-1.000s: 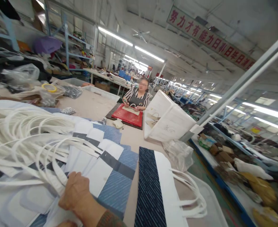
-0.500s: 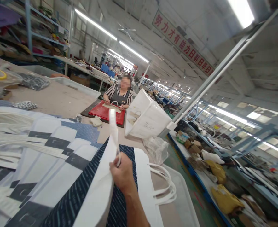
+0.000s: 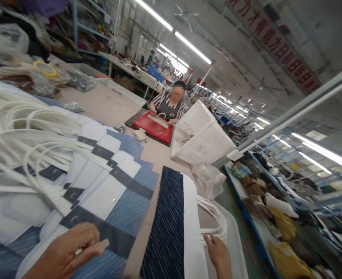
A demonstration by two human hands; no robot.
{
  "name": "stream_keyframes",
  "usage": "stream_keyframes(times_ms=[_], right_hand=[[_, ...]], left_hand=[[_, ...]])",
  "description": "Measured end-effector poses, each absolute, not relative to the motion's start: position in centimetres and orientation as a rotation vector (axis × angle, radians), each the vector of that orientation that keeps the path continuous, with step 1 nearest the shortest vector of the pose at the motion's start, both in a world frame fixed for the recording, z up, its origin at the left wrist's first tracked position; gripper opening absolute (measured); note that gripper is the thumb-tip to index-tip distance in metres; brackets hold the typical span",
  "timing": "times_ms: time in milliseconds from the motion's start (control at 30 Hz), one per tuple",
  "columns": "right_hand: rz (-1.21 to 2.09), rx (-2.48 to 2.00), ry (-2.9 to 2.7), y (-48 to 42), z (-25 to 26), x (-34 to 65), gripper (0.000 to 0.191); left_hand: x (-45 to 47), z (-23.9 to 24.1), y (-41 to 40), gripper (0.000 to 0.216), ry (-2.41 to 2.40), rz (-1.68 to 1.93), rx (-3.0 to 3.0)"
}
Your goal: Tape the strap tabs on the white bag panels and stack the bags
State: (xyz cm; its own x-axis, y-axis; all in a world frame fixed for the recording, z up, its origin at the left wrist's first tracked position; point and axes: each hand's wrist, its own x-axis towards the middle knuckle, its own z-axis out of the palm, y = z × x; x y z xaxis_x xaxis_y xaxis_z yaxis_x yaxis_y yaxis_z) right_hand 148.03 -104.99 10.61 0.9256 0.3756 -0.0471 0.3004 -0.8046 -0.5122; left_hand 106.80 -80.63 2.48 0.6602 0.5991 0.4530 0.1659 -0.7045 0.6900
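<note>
Panel (image 3: 185, 217) under right hand (image 3: 219, 254), fingertips touching.

The fanned-out blue-and-white striped cloth bag panels (image 3: 121, 193) look matt and woven, each crossed by a dark, smooth band. The white looped handle straps (image 3: 22, 131) seem a soft, dull webbing. The navy pinstriped cloth panel (image 3: 168, 224) is matt, the beige tabletop (image 3: 101, 108) flat and dull, and the red cutting mat (image 3: 153, 130) faintly glossy.
</note>
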Motion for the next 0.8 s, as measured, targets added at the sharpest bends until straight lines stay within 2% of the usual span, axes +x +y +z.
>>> stream_keyframes(times_ms=[133,267,367,600,800], right_hand=[[0.422,-2.316,-0.763,-99.4,9.2,139.4,0.038],[0.561,-1.796,-1.278,-91.4,10.4,128.3,0.016],[0.505,-1.625,-1.595,-87.4,11.5,122.6,0.027],[0.432,-1.705,-1.818,-84.2,10.7,117.0,0.019],[0.286,-1.829,-1.734,-83.4,10.2,114.1,0.015]], left_hand=[[106.6,5.2,-78.1,0.049,0.439,1.026,2.301],[105.3,5.5,-76.4,0.047,0.37,1.029,2.396],[103.6,4.8,-75.4,0.048,0.376,1.002,2.481],[100.3,2.6,-72.7,0.05,0.317,1.029,2.509],[98.0,0.0,-71.9,0.038,0.493,0.467,2.088]])
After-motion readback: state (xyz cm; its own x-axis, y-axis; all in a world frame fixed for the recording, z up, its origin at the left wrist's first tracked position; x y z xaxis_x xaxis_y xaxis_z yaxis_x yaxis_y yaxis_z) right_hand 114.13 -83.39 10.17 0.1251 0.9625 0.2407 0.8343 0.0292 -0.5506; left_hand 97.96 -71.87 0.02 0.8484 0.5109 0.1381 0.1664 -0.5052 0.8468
